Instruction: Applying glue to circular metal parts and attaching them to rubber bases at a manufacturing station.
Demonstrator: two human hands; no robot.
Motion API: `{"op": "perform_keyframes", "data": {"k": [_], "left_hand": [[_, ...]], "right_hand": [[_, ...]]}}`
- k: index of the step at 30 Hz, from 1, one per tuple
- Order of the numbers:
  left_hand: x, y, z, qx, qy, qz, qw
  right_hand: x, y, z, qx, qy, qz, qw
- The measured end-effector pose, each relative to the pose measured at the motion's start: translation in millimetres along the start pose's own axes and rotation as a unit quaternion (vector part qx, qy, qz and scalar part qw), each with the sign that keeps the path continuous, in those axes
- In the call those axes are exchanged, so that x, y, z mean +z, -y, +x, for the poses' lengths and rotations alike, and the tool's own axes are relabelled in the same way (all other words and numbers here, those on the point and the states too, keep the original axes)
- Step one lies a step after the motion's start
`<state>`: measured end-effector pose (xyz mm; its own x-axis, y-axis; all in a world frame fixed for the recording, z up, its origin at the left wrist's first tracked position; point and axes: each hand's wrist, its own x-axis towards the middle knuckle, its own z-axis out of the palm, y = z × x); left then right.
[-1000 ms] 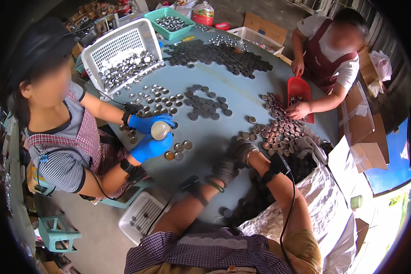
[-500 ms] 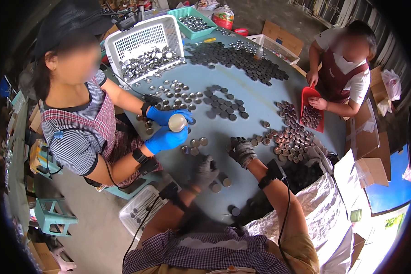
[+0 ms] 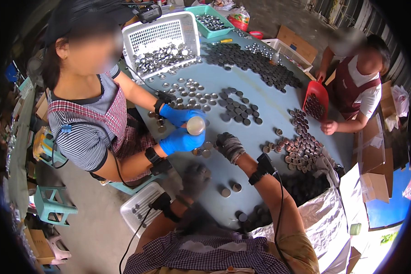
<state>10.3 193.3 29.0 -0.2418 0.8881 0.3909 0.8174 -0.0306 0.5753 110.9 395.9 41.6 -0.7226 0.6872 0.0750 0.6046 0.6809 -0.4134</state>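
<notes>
My left hand, in a grey glove, is smeared by motion near the table's left edge, above a white basket; whether it holds anything is hidden. My right hand, gloved in grey with dark fingertips, has its fingers curled over the table beside a few silver round caps. What lies in those fingers, if anything, does not show. Two round caps sit on the table between my forearms. At the left, a co-worker's blue-gloved hands hold a round, pale-faced object.
Copper-toned caps lie heaped right of my right forearm, beside a white sack. Dark discs spread across the far table. Another person holds a red dustpan with caps. A white crate of silver caps stands at far left.
The view has shifted. My right hand has moved left toward the silver caps; my left hand has drawn left, away from the caps between my forearms. One fewer cap shows there.
</notes>
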Motion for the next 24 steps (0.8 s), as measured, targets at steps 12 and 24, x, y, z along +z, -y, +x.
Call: {"op": "perform_keyframes", "data": {"k": [12, 24], "left_hand": [[23.2, 2.5, 42.1, -0.026, -0.051, -0.007, 0.998], [48.1, 32.8, 37.9, -0.089, 0.05, 0.003, 0.995]], "right_hand": [[-18.8, -31.9, -31.6, 0.042, 0.113, -0.151, 0.981], [-23.3, -32.3, -52.5, -0.003, 0.102, -0.16, 0.982]]}}
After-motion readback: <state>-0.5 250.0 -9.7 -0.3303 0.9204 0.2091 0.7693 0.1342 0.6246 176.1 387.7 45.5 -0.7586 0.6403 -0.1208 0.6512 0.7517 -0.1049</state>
